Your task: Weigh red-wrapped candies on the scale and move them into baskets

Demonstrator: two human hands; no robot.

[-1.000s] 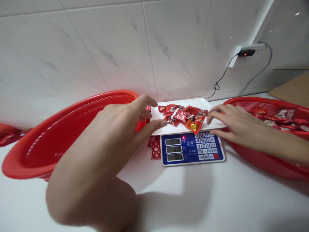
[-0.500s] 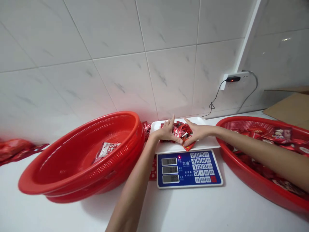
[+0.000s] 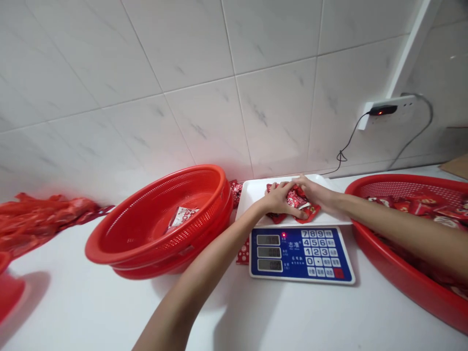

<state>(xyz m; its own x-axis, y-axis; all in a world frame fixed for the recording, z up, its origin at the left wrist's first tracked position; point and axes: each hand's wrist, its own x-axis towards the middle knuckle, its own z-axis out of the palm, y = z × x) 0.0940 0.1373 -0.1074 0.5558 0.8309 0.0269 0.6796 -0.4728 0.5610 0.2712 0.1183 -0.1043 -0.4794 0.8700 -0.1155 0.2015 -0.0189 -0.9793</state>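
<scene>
Over the white worktop point(image 3: 120, 302), my right forearm crosses the big red basket point(image 3: 395, 282) of wrapped candies, which sits close by the front right corner of the scale's pan. If I drop that elbow, I could jog the basket against the pan. The stacked red baskets point(image 3: 102, 246) stand near the pan's left edge, and a wide swing of my left forearm might shove them.

The digital scale point(image 3: 300, 258) has its blue keypad panel just ahead of the pan's front edge, so a lowered wrist could press a key. Any weight I lean on the white weighing pan point(image 3: 250, 197) would spoil the reading; I can't make out its top digits for certain.

My left hand point(image 3: 281, 199) is half spread, thumb toward the front edge, and my right hand point(image 3: 315, 192) curls around the pile's right rear, some of its fingertips hidden. Whether either truly grips, I can't tell. Between them the red candy packets point(image 3: 295, 199) lie mid-pan, the foremost nearing the front edge. Their wrappers look slick, so uneven squeezing may send one over that edge onto the keys.
</scene>
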